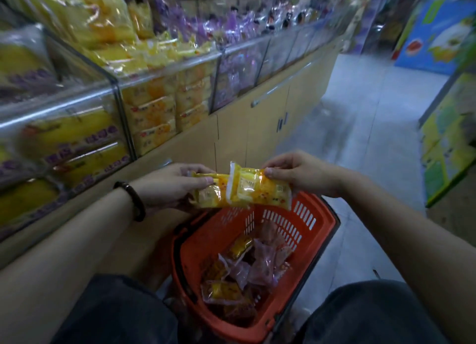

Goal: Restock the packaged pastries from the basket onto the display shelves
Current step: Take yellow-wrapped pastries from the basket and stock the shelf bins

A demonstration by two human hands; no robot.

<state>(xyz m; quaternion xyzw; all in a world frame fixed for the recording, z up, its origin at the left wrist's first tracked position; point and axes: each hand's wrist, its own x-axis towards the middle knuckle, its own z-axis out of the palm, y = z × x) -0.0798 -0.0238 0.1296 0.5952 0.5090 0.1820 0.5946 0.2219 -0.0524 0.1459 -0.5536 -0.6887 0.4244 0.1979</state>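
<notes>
Above the orange basket (319,222), my left hand (170,186) grips a yellow pastry packet (210,196) with the thumb on top. My right hand (301,173) pinches a second yellow packet (260,191) at its upper right end; this packet overlaps the first one. The basket stands on the floor between my knees and holds several pink and yellow packets (247,269). To the left, the display shelf (164,75) has clear-fronted bins filled with yellow packets (154,111) and purple packets (234,70).
Beige cabinet doors (268,122) run under the bins along the aisle. The grey floor (360,142) stretches ahead on the right. Green and yellow boxes (448,142) stand at the right edge, and a blue display (435,34) farther back.
</notes>
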